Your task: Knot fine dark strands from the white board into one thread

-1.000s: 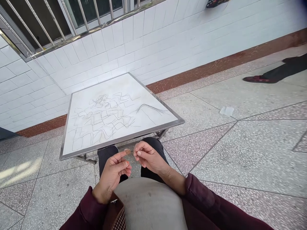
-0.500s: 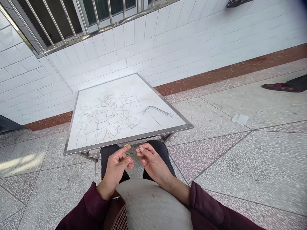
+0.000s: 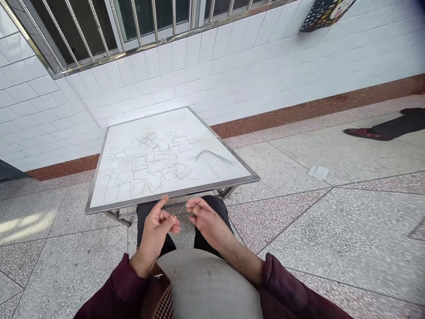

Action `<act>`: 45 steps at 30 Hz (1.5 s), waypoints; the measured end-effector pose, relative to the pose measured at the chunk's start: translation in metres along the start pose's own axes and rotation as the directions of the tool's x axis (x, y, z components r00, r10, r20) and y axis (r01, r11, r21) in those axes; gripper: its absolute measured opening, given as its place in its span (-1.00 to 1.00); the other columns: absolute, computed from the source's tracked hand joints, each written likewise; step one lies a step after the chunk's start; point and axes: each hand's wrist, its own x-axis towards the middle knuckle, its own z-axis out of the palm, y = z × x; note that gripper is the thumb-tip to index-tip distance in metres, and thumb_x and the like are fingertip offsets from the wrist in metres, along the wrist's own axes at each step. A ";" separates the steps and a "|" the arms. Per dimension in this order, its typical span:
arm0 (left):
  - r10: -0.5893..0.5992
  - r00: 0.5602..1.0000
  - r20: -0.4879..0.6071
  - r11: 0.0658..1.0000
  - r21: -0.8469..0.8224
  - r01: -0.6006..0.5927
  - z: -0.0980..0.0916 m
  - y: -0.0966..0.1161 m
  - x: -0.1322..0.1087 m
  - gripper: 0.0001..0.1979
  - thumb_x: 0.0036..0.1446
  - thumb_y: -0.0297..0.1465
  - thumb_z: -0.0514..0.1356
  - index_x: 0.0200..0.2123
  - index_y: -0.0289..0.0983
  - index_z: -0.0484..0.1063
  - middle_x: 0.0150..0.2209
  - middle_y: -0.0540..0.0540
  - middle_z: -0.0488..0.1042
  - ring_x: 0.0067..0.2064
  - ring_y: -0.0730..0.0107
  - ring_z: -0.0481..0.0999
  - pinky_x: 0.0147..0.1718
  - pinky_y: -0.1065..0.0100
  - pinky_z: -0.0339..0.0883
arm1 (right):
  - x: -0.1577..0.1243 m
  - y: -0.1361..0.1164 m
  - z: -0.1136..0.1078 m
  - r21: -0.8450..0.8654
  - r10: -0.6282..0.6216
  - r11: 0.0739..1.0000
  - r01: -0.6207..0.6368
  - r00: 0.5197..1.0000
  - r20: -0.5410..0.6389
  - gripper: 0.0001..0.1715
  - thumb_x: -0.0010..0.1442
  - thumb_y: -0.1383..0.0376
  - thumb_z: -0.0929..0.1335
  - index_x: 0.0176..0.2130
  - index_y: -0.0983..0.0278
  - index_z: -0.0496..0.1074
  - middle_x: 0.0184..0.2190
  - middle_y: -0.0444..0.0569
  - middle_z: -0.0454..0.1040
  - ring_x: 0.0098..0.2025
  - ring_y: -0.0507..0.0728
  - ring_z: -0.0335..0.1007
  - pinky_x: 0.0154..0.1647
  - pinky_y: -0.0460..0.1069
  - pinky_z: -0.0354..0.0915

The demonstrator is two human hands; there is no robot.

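My left hand (image 3: 157,228) and my right hand (image 3: 205,220) are raised over my lap, just before the near edge of a low white table (image 3: 109,146). Both pinch their fingers, and a thin pale strand (image 3: 181,211) runs between them. The right hand is slightly blurred. On the tabletop lie several bent dark wires (image 3: 146,166) spread in zigzags, and a small bundle of straight wires (image 3: 215,157) fans out at the right side.
A white tiled wall (image 3: 232,66) with a barred window (image 3: 133,22) stands behind the table. Speckled floor tiles (image 3: 332,230) surround me. Another person's shoe (image 3: 361,132) and trouser leg show at far right, with a white scrap (image 3: 318,172) on the floor.
My hands have stayed close together over my lap; the right hand's fingers shifted and blurred. The camera has tilted up a little.
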 end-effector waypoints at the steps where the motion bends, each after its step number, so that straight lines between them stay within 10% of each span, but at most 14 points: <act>1: -0.002 1.000 -0.002 1.000 0.007 0.002 0.003 0.001 0.000 -0.16 0.07 -0.28 0.34 0.35 -0.29 0.08 -0.49 0.06 0.45 -0.46 0.45 0.48 -0.38 0.36 0.43 | -0.002 0.002 0.005 -0.071 0.012 0.997 -0.006 0.997 0.075 -0.74 0.06 0.18 0.50 -0.22 0.17 0.50 -0.18 -0.06 0.46 -0.17 0.08 0.36 -0.27 -0.07 0.34; 9: -0.039 0.997 0.073 0.986 0.162 0.027 0.019 -0.009 0.007 -0.13 0.04 -0.35 0.34 0.37 -0.19 0.03 -0.50 0.06 0.48 -0.49 0.39 0.49 -0.38 0.30 0.45 | 0.005 0.016 0.031 -0.124 0.162 0.982 -0.145 0.977 0.138 -0.74 0.08 0.12 0.49 -0.27 0.20 0.50 -0.62 -0.22 0.35 -0.68 -0.06 0.04 -0.69 -0.11 0.05; 13: -0.041 0.989 0.139 0.988 0.153 0.020 -0.003 -0.008 0.010 -0.25 0.01 -0.33 0.36 0.28 -0.23 0.22 -0.36 -0.04 0.54 -0.32 0.30 0.56 -0.29 0.27 0.45 | 0.009 0.011 0.022 -0.043 0.083 0.996 -0.082 0.996 0.028 -0.77 -0.03 0.19 0.56 -0.35 0.21 0.55 -0.50 -0.18 0.43 -0.57 -0.05 0.15 -0.58 -0.10 0.15; 19: 0.168 0.979 -0.112 0.984 0.075 -0.160 -0.034 0.002 0.012 -0.43 0.17 -0.19 0.25 0.22 -0.20 0.31 0.01 -0.21 0.55 -0.01 0.22 0.55 0.01 0.20 0.36 | 0.009 0.003 0.008 -0.058 0.072 0.996 -0.073 0.997 -0.022 -0.73 -0.02 0.21 0.56 -0.26 0.20 0.60 -0.49 -0.18 0.39 -0.53 -0.06 0.13 -0.51 -0.09 0.13; 45: 0.218 0.971 -0.099 0.915 0.367 -0.168 -0.019 0.006 0.007 -0.55 0.23 -0.08 0.15 0.05 -0.20 0.52 -0.06 -0.19 0.60 -0.07 0.17 0.58 -0.12 0.22 0.44 | 0.009 0.002 0.002 0.051 0.095 0.994 -0.093 0.994 -0.047 -0.65 -0.03 0.24 0.56 -0.18 0.21 0.60 -0.55 -0.22 0.24 -0.53 -0.08 0.08 -0.53 -0.15 0.12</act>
